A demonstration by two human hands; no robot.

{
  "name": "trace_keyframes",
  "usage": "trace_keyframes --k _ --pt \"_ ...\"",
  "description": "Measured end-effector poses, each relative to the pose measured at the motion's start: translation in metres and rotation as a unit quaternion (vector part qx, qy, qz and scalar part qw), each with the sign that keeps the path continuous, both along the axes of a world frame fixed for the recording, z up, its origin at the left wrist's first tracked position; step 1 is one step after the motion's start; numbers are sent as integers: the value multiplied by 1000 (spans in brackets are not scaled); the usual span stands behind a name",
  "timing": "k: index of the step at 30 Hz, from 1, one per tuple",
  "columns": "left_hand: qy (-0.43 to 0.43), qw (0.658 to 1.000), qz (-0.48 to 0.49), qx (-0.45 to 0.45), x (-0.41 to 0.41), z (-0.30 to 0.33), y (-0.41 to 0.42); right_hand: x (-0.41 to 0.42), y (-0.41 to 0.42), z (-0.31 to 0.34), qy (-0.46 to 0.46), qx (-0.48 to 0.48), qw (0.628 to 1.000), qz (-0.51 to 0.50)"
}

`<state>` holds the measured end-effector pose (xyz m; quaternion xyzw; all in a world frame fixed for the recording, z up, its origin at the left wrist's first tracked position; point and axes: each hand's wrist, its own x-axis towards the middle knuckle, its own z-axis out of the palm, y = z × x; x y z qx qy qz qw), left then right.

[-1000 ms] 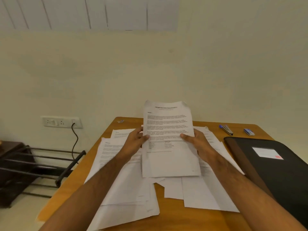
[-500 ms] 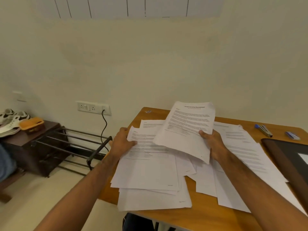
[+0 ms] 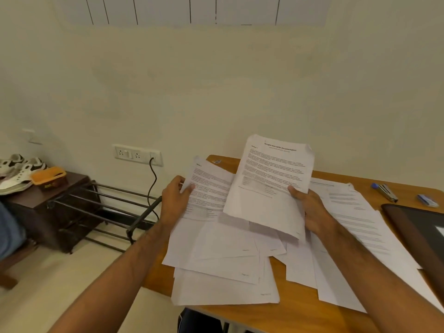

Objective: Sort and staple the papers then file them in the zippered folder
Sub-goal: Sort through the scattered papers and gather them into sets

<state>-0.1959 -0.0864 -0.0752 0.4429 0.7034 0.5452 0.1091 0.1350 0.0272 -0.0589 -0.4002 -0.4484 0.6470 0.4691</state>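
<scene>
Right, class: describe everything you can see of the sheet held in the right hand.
The sheet is white printed paper: a bold centred title, blocks of small text, a small table below, its lower part blank. It is lifted off the desk, tilted, slightly curled. The right hand pinches its right edge; it overlaps the sheet in the left hand.

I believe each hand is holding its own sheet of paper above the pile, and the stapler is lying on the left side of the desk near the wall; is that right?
Not quite: the stapler lies on the right side of the desk near the wall, as the head view shows. The rest holds: the left hand and the right hand each hold their own sheet above the pile.
</scene>
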Motion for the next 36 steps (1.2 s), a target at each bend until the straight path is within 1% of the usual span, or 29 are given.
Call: trace_keyframes --k 3,6,9,11,15,18,19,20,22,24,25,27,30,34,36 --pt "-117 991 -44 40 7 11 5 3 -8 10 17 -25 998 61" --pt "-197 975 -78 65 22 24 12 4 -18 22 15 -14 994 111" --pt "-221 966 -110 81 39 30 16 6 -22 28 7 -6 992 124" --pt "-228 960 -133 90 57 37 20 13 -20 34 -19 7 991 129" --pt "-191 961 -185 72 88 40 31 36 -21 46 -97 32 988 115" --pt "-181 967 -182 7 103 36 37 65 -8 45 -152 26 987 48" --pt "-153 972 -177 -12 104 32 38 79 -2 43 -178 19 984 22" --pt "-103 981 -161 -29 100 27 40 92 7 40 -205 12 979 3" --pt "26 991 -103 -80 84 15 39 120 17 34 -265 -4 964 -12" --pt "137 980 -40 -137 64 3 35 142 22 26 -307 -19 952 -8" --pt "162 974 -10 -160 56 1 32 149 21 23 -319 -21 948 -1" --pt "168 964 37 -202 45 1 24 155 17 16 -335 -10 942 4" --pt "153 959 39 -233 36 -1 18 152 12 6 -363 30 931 -15" --pt "115 968 16 -221 26 -8 9 136 7 4 -428 112 895 -51" --pt "100 974 23 -200 23 -8 6 127 4 10 -439 139 885 -70"
